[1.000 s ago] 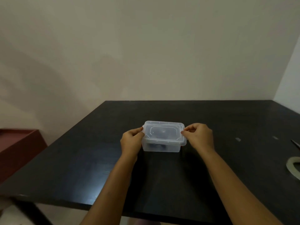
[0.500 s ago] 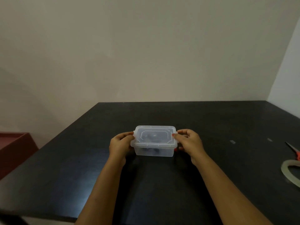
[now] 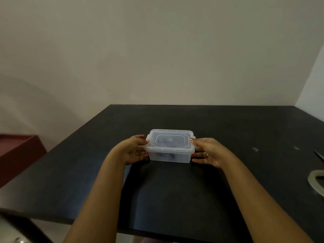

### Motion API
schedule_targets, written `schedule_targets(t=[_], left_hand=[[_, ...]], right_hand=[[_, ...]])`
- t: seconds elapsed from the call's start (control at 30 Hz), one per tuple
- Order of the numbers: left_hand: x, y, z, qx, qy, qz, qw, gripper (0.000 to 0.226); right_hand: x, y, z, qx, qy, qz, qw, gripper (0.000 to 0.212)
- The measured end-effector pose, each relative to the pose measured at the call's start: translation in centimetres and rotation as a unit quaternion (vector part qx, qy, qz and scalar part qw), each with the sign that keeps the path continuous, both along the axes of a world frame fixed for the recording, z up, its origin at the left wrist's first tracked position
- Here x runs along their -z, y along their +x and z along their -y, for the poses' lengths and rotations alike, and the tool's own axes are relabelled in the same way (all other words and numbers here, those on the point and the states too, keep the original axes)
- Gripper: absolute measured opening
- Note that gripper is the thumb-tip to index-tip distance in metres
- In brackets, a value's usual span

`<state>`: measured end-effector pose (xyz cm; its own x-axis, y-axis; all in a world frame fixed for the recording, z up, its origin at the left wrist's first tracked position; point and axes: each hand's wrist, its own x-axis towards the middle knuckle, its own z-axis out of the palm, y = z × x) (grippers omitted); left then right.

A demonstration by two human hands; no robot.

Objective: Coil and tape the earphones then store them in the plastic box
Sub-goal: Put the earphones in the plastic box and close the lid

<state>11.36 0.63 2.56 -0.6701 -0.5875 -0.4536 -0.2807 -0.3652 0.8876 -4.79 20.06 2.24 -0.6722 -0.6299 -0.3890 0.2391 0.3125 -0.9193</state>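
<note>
Black table (image 3: 175, 199), frame centre: lidded plastic box (image 3: 169, 146), dark earphones (image 3: 165, 156) dimly inside. Left hand (image 3: 134, 149), right hand (image 3: 207, 151) grasping box ends. Tape roll (image 3: 315, 181), right edge; wide bare tabletop around.

I had a single head-worn view, looking forward and down across the black table (image 3: 228, 130) from its near edge toward the wall behind it. The plastic box (image 3: 169, 151) sat just below frame centre at arm's reach. Right of the box, the frame edge cut the tape roll (image 3: 315, 181).
</note>
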Motion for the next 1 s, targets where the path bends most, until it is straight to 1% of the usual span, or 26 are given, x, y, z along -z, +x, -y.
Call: schedule_targets(t=[0.1,0.17,0.23,0.3,0.33,0.43,0.5,0.63,0.7,0.77,0.83,0.9,0.93,1.0], left_hand=[[-0.2,-0.4,0.2,-0.022,-0.026,0.005,0.999,0.055],[-0.3,-0.9,0.2,-0.033,-0.094,0.032,0.995,0.054],[-0.2,-1.6,-0.2,-0.034,-0.212,0.093,0.972,0.041],[-0.3,-2.1,-0.8,-0.036,-0.317,0.146,0.937,0.023],[-0.4,-2.3,-1.0,-0.033,-0.347,0.161,0.923,0.018],[-0.4,-2.6,-1.1,-0.027,-0.399,0.183,0.898,0.015],[-0.3,-2.7,-1.2,-0.023,-0.417,0.194,0.888,0.014],[-0.2,-2.7,-1.3,-0.023,-0.431,0.199,0.879,0.009],[-0.1,-2.7,-1.4,-0.03,-0.443,0.199,0.874,0.008],[0.2,-2.5,-1.7,-0.036,-0.444,0.186,0.876,0.011],[0.7,-2.2,-2.2,-0.046,-0.427,0.156,0.89,0.021],[1.3,-1.9,-2.7,-0.068,-0.381,0.11,0.916,0.031],[1.6,-1.7,-3.0,-0.087,-0.355,0.086,0.927,0.033],[1.6,-2.0,-3.3,-0.106,-0.341,0.059,0.932,0.032]], right_hand=[[0.1,-0.2,0.3,0.033,0.011,-0.036,0.999,0.024],[0.1,-0.2,0.7,0.05,0.023,-0.097,0.994,0.022],[-0.1,-0.1,1.2,0.048,0.065,-0.185,0.979,0.017],[-0.4,0.0,1.7,0.047,0.1,-0.24,0.965,0.016],[-0.5,-0.1,1.9,0.046,0.109,-0.248,0.962,0.016],[-0.5,-0.3,2.0,0.042,0.123,-0.256,0.958,0.017],[-0.4,-0.2,2.2,0.038,0.134,-0.276,0.951,0.015],[-0.3,0.1,2.8,0.032,0.187,-0.341,0.921,0.015],[-0.4,0.0,2.8,0.027,0.192,-0.343,0.919,0.015],[-0.3,0.0,2.6,0.028,0.183,-0.344,0.92,0.015],[0.1,0.2,2.5,0.033,0.163,-0.342,0.925,0.016],[0.6,0.5,2.3,0.037,0.136,-0.335,0.932,0.018],[0.8,0.7,2.3,0.039,0.121,-0.33,0.935,0.02],[0.9,0.7,2.2,0.045,0.096,-0.313,0.944,0.022]])
